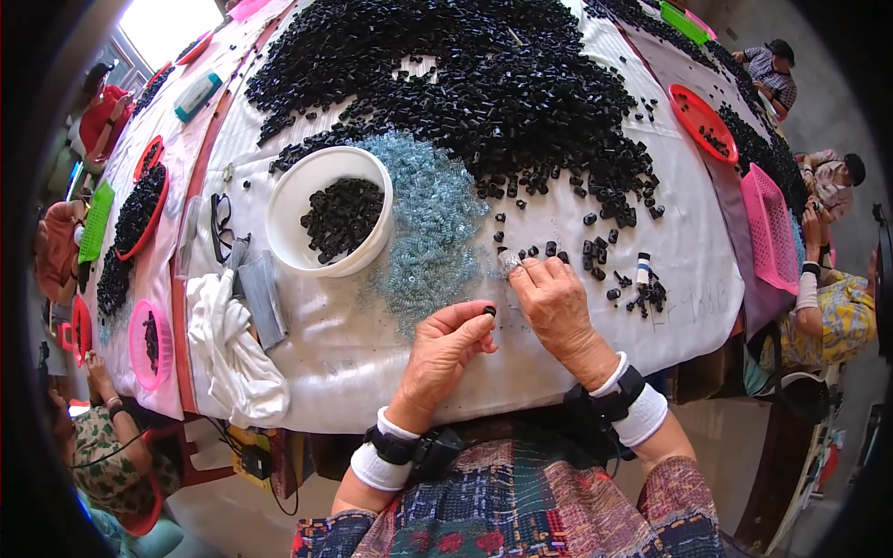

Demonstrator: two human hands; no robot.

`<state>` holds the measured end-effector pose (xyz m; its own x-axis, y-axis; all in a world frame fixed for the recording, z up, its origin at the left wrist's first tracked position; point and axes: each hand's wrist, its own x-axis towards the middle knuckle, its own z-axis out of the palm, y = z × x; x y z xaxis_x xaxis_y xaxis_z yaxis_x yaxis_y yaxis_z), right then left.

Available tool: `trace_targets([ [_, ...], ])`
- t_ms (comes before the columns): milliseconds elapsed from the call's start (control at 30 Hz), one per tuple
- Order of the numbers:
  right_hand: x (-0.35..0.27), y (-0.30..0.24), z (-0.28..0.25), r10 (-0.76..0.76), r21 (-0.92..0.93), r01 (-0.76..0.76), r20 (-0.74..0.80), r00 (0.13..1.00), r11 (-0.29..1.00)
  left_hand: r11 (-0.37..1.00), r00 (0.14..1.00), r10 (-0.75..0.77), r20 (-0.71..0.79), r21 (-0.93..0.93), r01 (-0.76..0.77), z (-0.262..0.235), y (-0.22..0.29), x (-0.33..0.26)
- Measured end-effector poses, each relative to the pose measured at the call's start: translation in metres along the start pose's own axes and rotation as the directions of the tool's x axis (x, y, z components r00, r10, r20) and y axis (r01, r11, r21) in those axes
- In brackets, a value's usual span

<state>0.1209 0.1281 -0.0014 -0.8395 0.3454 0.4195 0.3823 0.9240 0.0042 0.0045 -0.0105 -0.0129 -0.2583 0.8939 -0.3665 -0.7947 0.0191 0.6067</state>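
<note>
My left hand [442, 349] pinches a small black plastic cap [489, 311] between thumb and forefinger, just above the white cloth. To its right, my right hand [558, 307] has its fingers curled and pressed together at the cloth; what they hold, if anything, is hidden. A shiny clear bit [508, 259] shows at those fingertips, too small to name. Several loose black caps [551, 249] lie just beyond the right hand. A heap of small clear bluish rings [426, 232] spreads beyond my left hand, beside a white tub [282, 221] part filled with black pieces [342, 219].
A large mound of black caps [446, 84] covers the far table. Eyeglasses [221, 228], a grey folded cloth [261, 299] and a white crumpled cloth [233, 349] lie left. A small white-and-blue tube [643, 269] stands right, near a pink basket [770, 228]. People sit at both sides.
</note>
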Motion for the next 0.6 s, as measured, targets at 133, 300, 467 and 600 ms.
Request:
trace_targets([
  [133,-0.003,0.001,-0.004,-0.024,-0.008,0.025,0.044,0.999,1.0,0.997,0.999,0.035,0.001,0.062,-0.035,0.0,-0.002,-0.001],
  [300,-0.01,0.006,0.003,0.058,0.114,-0.046,-0.102,0.993,0.992,0.989,0.999,0.053,0.009,0.137,-0.054,0.0,-0.006,-0.001],
  [467,-0.012,0.018,0.004,0.069,0.29,-0.031,-0.121,0.99,0.957,0.988,1.0,0.019,-0.016,0.151,-0.016,0.007,-0.002,-0.002],
  [600,-0.011,0.025,-0.006,0.155,0.319,-0.107,-0.129,0.98,0.942,0.989,0.999,0.032,-0.035,0.148,-0.026,0.005,-0.003,-0.003],
])
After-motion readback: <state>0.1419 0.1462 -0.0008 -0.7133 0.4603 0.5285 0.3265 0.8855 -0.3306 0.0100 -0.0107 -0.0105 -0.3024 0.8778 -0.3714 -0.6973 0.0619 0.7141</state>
